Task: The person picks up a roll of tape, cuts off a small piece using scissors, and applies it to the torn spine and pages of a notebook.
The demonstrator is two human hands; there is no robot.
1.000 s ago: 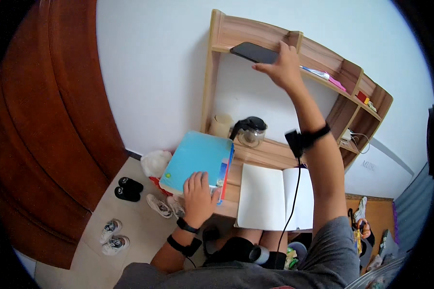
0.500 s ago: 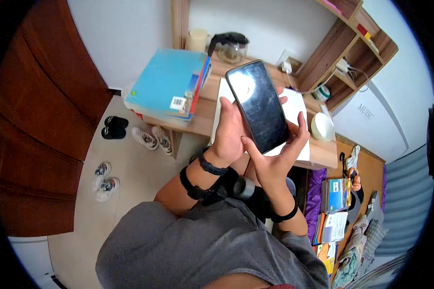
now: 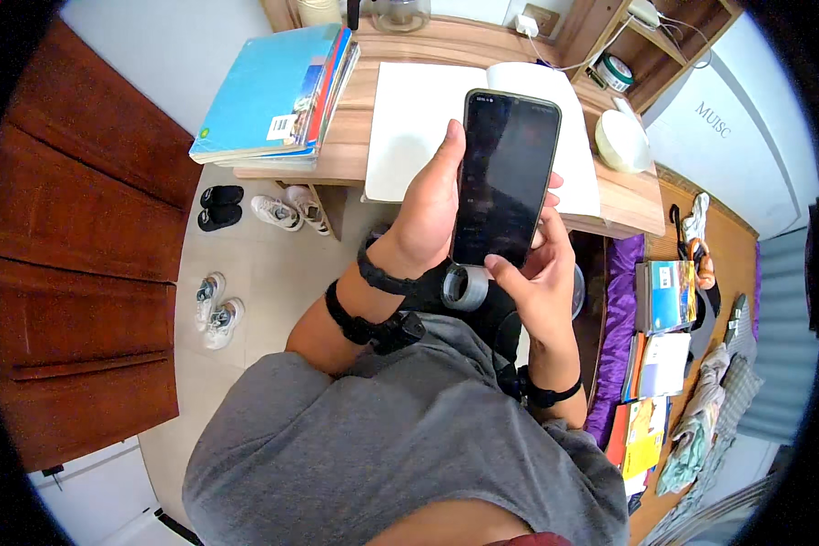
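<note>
A black smartphone [image 3: 503, 176] with a dark screen is held upright in front of my chest, over the near edge of the wooden desk [image 3: 628, 202]. My left hand [image 3: 425, 205] grips its left side, thumb lying along the edge. My right hand [image 3: 539, 273] supports it from below and the right, thumb touching the lower edge of the screen. Behind the phone an open white notebook [image 3: 416, 123] lies on the desk.
A stack of books with a turquoise cover [image 3: 273, 96] sits at the desk's left end, a white bowl [image 3: 620, 141] at its right. Shoes [image 3: 287, 208] lie on the tiled floor by a brown wooden door [image 3: 73, 218]. Books and clothes [image 3: 666, 364] are piled on the right.
My right hand brought the phone down from the upper shelf to chest height. My left hand left the book stack and took hold of the phone. The view tilted down toward my lap.
</note>
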